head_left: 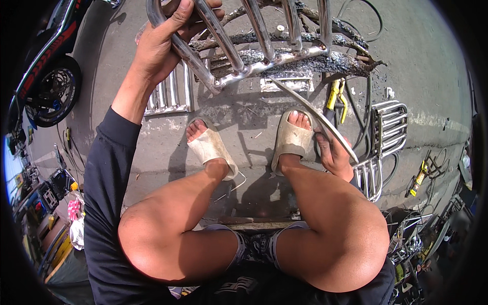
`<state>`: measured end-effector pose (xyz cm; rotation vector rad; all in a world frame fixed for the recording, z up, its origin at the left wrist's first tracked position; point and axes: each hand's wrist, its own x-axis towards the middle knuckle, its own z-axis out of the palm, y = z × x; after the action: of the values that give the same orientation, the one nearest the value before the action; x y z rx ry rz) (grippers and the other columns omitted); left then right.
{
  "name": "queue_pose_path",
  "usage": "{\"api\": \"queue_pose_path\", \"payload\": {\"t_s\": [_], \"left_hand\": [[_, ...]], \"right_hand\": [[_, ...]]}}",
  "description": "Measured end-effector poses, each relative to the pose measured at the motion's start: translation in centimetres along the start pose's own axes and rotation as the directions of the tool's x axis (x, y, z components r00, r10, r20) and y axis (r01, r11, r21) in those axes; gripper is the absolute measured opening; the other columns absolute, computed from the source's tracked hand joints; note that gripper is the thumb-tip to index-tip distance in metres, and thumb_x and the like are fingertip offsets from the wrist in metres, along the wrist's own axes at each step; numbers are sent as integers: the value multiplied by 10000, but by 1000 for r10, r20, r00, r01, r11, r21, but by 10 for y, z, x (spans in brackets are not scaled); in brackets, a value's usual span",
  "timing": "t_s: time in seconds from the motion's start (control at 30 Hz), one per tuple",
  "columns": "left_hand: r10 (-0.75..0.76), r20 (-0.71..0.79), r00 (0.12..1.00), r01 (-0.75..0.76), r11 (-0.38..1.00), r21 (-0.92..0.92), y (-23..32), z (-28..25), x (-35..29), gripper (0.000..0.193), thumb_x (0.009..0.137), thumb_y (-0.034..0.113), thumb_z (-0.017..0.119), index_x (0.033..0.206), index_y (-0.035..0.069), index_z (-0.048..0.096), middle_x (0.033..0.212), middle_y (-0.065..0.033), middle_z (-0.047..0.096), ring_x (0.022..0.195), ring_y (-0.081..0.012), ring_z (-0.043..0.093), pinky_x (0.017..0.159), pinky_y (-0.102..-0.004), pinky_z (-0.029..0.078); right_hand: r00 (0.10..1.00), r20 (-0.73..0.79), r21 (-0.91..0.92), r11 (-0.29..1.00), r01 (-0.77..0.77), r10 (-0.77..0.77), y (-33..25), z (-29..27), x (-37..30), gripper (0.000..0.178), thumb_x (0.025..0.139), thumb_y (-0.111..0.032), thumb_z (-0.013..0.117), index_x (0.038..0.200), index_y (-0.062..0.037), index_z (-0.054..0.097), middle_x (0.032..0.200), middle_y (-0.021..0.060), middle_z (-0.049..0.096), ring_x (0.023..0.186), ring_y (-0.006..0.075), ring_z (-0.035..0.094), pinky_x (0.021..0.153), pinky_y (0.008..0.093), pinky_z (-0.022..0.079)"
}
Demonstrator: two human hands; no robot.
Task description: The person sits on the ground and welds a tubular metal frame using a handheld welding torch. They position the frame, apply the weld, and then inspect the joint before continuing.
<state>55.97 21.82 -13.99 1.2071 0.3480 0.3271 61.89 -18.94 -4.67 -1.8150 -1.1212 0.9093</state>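
Note:
My left hand is closed round the bent corner of a shiny metal tube rack, whose parallel bars join a lower tube at lumpy weld beads. The rack is raised at the top of the view, over a rough, spatter-covered metal frame; whether they touch, I cannot tell. My right hand, by my right shin, is closed on a long, tapering flat metal tool. That tool slants up and left, its narrow tip just below the rack's welded tube. Some of the right hand's fingers are hidden.
Yellow-handled pliers-like clamp and cables lie right of the frame. Other tube racks lie on the right, another small rack behind my left arm. A motorcycle wheel stands far left. My sandalled feet flank the middle.

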Motion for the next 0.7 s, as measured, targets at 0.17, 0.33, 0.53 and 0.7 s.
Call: {"api": "queue_pose_path", "payload": {"t_s": [0.17, 0.33, 0.53, 0.7], "left_hand": [[-37, -45, 998, 37, 999, -15, 4, 7, 0, 547, 1063, 330, 624, 1490, 16, 489, 1247, -136, 702, 1185, -264, 668, 1057, -434, 547], [43, -103, 994, -38, 998, 55, 13, 30, -7, 541, 1052, 321, 648, 1457, -8, 506, 1214, -149, 710, 1145, -275, 686, 1023, -428, 569], [296, -275, 915, -246, 948, 203, 9, 66, -32, 505, 1057, 273, 640, 1421, -44, 494, 1175, -178, 719, 1068, -273, 721, 934, -437, 617], [360, -111, 926, -321, 907, 272, 6, 74, -40, 427, 1076, 245, 620, 1358, -71, 568, 1186, -221, 730, 1108, -310, 731, 1006, -429, 593]], "right_hand": [[999, 34, -19, 999, -32, 33, -14, -6, 27, 173, 1070, -127, 614, 1076, 41, 654, 732, 71, 672, 571, 144, 592, 543, 297, 470], [997, -68, -14, 1000, -22, 21, 30, 8, 26, 180, 1076, -138, 605, 1069, 38, 643, 722, 70, 659, 561, 151, 587, 536, 303, 466], [966, -255, -22, 999, 35, -40, 125, 34, 32, 190, 1083, -150, 595, 1060, 35, 630, 711, 68, 644, 548, 159, 582, 528, 311, 462], [960, -276, -44, 998, 39, -49, 164, 43, 42, 198, 1088, -160, 587, 1053, 32, 620, 701, 67, 631, 538, 165, 577, 521, 317, 458]]}}
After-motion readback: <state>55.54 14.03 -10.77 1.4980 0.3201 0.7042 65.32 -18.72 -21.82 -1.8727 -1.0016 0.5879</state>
